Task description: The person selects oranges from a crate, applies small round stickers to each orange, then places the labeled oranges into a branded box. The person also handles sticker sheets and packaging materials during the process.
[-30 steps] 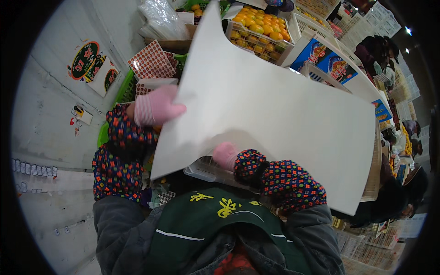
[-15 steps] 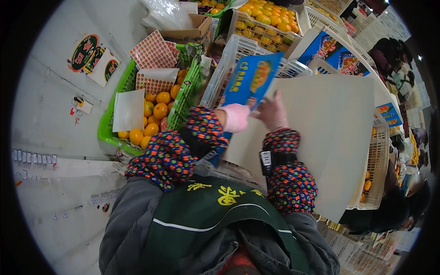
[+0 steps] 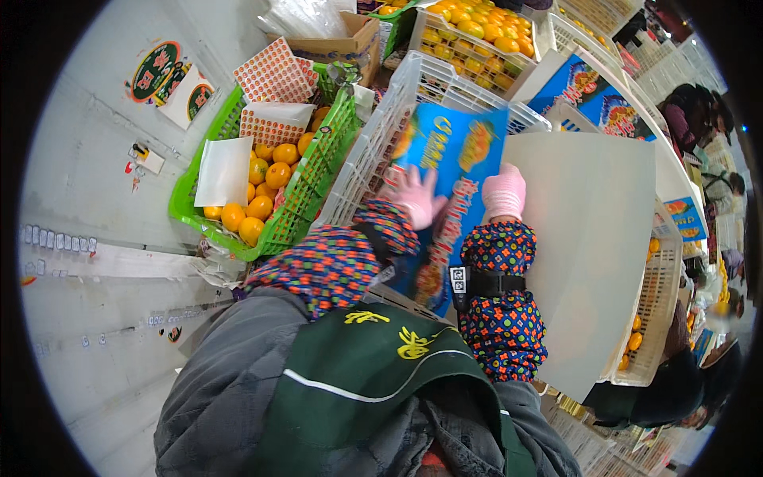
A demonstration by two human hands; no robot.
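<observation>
A blue printed cardboard piece (image 3: 467, 131) lies across a white plastic crate (image 3: 358, 151) in front of me. On its left part rests my left hand (image 3: 415, 197), in a pink glove, with the fingers spread. My right hand (image 3: 505, 192), gloved in striped pink, is closed at the cardboard's right edge; the fingertips are hidden. Beside that hand a large pale board (image 3: 588, 262) covers much of the surface to the right. Patterned sleeves cover both my forearms.
To the left stands a green basket (image 3: 184, 187) holding oranges (image 3: 276, 175) and sticker sheets (image 3: 274, 70). Behind are a brown carton (image 3: 367, 46) and a crate of oranges (image 3: 469, 60). Another crate (image 3: 662, 286) stands right of the board, with people beyond it.
The blue cardboard has turned to show a wider face. My left hand has gone from gripping it to lying spread on it; my right hand, open before, is now closed at its right edge.
</observation>
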